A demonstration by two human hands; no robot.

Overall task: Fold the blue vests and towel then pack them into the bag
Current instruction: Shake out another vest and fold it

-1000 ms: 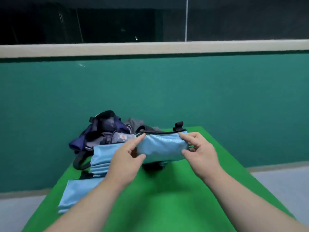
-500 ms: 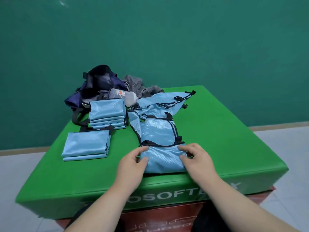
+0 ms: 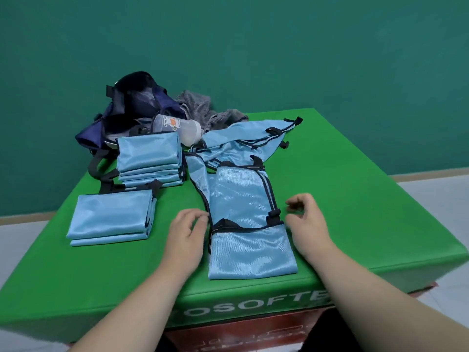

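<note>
Since half a second ago both hands have let go of the near fold of the vest and drawn apart to its sides: the left hand (image 3: pixel 186 233) rests on the green pad (image 3: pixel 355 199) just beside the vest's dark-trimmed left edge, fingers loosely curled and grasping nothing, and the right hand (image 3: pixel 305 222) sits just off the right edge by a black clip, likewise loose and empty. Between them the half-folded vest (image 3: pixel 241 199) lies flat, its near end doubled over by the pad's front edge. To the left lies a folded pile (image 3: pixel 111 217), and behind it a taller folded stack (image 3: pixel 148 153). Farther back, more unfolded vests (image 3: pixel 243 138) are heaped, a clear bottle (image 3: pixel 177 127) lies on its side, and the dark blue bag (image 3: pixel 132 105) gapes open beside the crumpled grey towel (image 3: pixel 200 105)
</note>
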